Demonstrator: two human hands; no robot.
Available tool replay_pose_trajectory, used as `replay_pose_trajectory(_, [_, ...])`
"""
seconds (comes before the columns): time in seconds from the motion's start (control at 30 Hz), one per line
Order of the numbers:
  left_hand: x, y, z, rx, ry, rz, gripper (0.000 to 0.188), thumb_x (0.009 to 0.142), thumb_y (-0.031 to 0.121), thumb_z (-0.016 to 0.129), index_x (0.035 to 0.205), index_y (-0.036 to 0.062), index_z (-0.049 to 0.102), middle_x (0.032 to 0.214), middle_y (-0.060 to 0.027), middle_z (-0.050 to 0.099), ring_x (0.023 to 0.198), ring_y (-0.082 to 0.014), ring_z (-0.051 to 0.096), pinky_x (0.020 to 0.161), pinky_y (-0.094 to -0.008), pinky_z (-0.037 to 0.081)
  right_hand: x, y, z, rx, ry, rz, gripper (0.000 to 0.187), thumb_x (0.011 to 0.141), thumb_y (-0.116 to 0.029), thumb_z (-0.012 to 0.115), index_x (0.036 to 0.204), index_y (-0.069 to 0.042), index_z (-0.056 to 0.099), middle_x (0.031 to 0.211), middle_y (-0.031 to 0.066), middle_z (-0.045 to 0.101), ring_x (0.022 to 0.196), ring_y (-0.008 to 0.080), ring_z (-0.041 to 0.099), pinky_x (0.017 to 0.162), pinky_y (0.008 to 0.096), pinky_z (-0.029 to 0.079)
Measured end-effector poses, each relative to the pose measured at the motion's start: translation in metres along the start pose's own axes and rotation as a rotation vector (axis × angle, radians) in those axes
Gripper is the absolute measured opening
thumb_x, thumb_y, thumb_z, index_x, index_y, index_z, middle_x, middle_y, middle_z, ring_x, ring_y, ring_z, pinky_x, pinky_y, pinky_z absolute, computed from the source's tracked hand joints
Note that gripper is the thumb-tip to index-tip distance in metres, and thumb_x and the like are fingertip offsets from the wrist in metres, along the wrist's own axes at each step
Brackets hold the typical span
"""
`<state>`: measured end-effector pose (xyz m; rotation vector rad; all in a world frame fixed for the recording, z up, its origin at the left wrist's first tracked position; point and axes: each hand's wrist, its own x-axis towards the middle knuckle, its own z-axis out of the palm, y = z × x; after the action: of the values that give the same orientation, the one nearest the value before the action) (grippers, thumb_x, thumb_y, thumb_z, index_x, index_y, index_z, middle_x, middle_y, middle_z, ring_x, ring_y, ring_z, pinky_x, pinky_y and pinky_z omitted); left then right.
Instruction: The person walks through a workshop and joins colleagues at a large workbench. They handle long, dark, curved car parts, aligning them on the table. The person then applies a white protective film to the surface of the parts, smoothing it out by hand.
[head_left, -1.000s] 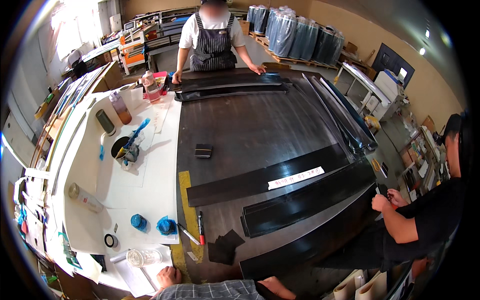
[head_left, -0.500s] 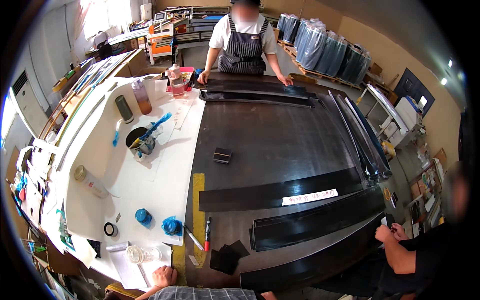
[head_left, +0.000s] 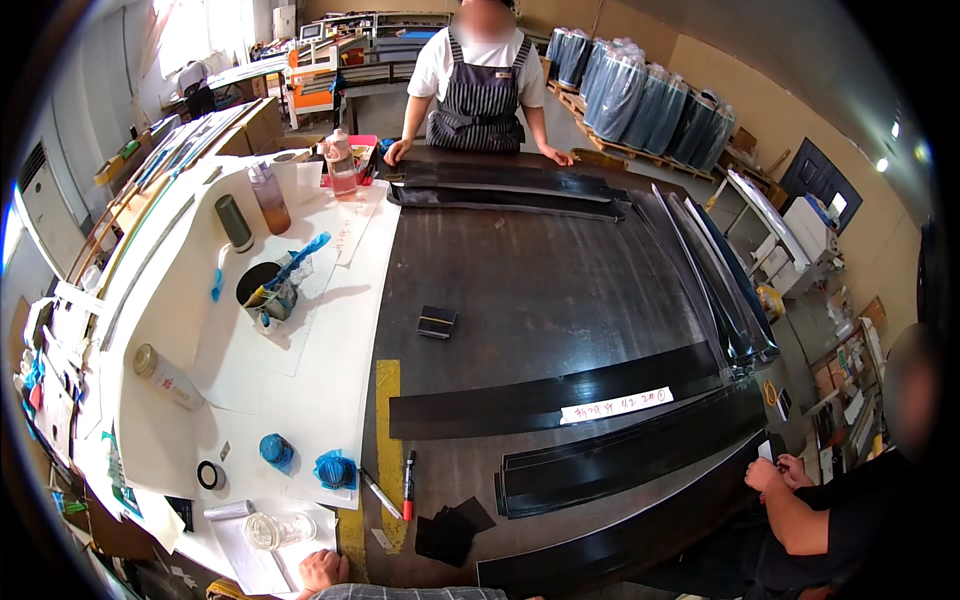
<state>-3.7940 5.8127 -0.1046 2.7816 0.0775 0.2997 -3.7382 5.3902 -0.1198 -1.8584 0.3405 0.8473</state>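
At the bottom edge, my left hand [head_left: 323, 570] rests on the tabletop with its fingers curled in; nothing shows in it. Beside it are a paper pad [head_left: 245, 560] and a clear glass jar [head_left: 280, 530] lying on its side. My right hand is out of the picture. Right of my left hand lie several dark square pieces [head_left: 452, 532], a red-and-black marker [head_left: 408, 485] and a white marker pen [head_left: 380, 493]. Farther right are a long black strip [head_left: 480, 404] with a white handwritten label [head_left: 615, 405], a stack of black strips [head_left: 630, 455] and another black strip [head_left: 600, 545].
A co-worker in a striped apron [head_left: 480, 100] stands at the far side by more black strips [head_left: 500, 178]. Another person's hands [head_left: 775, 472] hold a strip's end at right. Bottles [head_left: 340, 170], a can [head_left: 262, 290] and blue-wrapped jars [head_left: 335, 470] stand on white paper at left.
The view has shifted slightly, so the table appears lower and farther left. The far co-worker's right-side hand has come off the strips. My left hand stays by the pad; my right hand has slipped from view.
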Motion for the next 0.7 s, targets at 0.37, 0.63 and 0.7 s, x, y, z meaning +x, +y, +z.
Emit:
replay_pose_trajectory(0.37, [0.003, 0.006, 0.008, 0.011, 0.029, -0.065, 0.027, 0.073, 0.02, 0.068, 0.06, 0.0095, 0.047, 0.059, -0.0102, 0.052, 0.053, -0.0312, 0.055, 0.048, -0.0436, 0.043, -0.049, 0.04, 0.007, 0.141, -0.137, 0.128, 0.035, 0.085, -0.03, 0.067, 0.073, 0.004, 0.068, 0.061, 0.0004, 0.061, 0.057, 0.0077, 0.052, 0.051, 0.0274, 0.042])
replay_pose_trajectory(0.63, [0.007, 0.016, -0.002, -0.002, 0.024, -0.036, 0.026, 0.074, 0.018, 0.067, 0.061, 0.0082, 0.047, 0.06, -0.0114, 0.052, 0.054, -0.0324, 0.054, 0.05, -0.0445, 0.043, -0.068, 0.04, 0.022, 0.189, -0.035, 0.202, 0.039, 0.085, -0.031, 0.068, 0.068, 0.004, 0.067, 0.059, -0.0008, 0.06, 0.056, 0.0066, 0.051, 0.051, 0.0268, 0.042])
replay_pose_trajectory(0.7, [0.008, 0.006, 0.0, -0.053, -0.004, 0.013, 0.025, 0.075, 0.017, 0.066, 0.062, 0.0076, 0.047, 0.061, -0.0118, 0.052, 0.055, -0.0328, 0.054, 0.051, -0.0449, 0.044, -0.064, 0.048, 0.02, 0.001, 0.016, -0.034, 0.029, 0.085, -0.027, 0.064, 0.071, -0.001, 0.066, 0.059, 0.0035, 0.059, 0.055, 0.0133, 0.054, 0.051, 0.0313, 0.043])
